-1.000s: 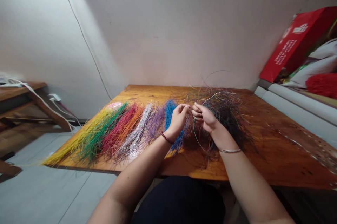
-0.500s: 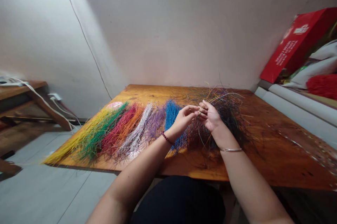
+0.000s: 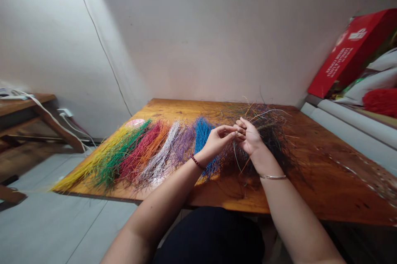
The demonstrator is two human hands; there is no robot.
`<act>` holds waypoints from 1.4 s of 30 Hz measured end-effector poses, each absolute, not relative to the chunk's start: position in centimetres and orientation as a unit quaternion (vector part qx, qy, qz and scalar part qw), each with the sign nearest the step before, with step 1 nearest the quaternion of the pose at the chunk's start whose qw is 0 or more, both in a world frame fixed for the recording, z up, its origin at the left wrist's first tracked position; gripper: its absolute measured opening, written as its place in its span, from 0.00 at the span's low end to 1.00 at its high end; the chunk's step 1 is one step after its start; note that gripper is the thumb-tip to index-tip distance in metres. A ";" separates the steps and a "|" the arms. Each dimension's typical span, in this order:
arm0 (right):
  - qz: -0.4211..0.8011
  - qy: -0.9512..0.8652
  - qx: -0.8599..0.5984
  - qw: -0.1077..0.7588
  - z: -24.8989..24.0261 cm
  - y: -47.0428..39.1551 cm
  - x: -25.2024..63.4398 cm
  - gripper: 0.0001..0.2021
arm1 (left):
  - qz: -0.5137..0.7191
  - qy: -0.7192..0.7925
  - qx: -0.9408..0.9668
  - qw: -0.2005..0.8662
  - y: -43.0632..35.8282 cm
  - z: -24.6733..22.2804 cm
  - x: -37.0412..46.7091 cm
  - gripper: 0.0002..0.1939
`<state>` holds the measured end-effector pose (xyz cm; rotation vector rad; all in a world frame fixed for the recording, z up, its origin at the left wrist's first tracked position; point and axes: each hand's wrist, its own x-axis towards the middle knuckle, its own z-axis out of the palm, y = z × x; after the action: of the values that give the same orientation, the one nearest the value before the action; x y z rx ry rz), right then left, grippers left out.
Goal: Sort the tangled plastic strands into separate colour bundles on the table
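Note:
My right hand (image 3: 249,136), a silver bangle on its wrist, is closed around a few thin coloured strands; pale and orange ends stick out below and above it. My left hand (image 3: 218,138), wearing a beaded bracelet, pinches right at the right fingertips; what lies in that pinch is too small to make out. Both hands are over the near-left side of a dark tangled heap of mixed strands (image 3: 274,135). Just left of them lies a blue bundle of strands (image 3: 202,131), partly covered by the left hand and wrist.
Leftward on the wooden table (image 3: 310,173) lie purple (image 3: 185,144), white (image 3: 164,152), orange (image 3: 151,148), red (image 3: 136,156), green (image 3: 119,160) and yellow (image 3: 89,162) bundles. A pink round thing (image 3: 135,123) sits behind. A red box (image 3: 350,49) and white rolls (image 3: 359,121) border the right.
My left fingertips have shifted slightly and press closer to the right fingers. The right hand stays nearly in place, and the bundles have not moved.

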<state>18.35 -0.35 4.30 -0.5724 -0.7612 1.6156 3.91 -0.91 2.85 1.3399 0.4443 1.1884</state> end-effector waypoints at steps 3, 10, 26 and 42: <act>0.701 -0.320 -0.243 0.589 4.4 -0.4 18.3 0.22 | 0.517 0.203 0.587 0.589 -0.8 2.8 3.9 0.09; 0.700 -0.308 -0.237 0.599 4.7 -0.7 18.3 0.21 | 0.501 0.219 0.616 0.567 -0.6 2.6 3.7 0.08; 0.701 -0.308 -0.243 0.596 4.7 -0.7 18.1 0.20 | 0.498 0.230 0.617 0.565 -0.6 2.6 3.7 0.08; 0.689 -0.318 -0.258 0.598 4.7 -0.7 18.0 0.20 | 0.487 0.229 0.634 0.555 -0.3 2.2 3.8 0.12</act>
<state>18.00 -0.69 4.66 -0.5984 -0.7377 1.5996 3.81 -0.31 2.24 1.4976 0.5413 1.1511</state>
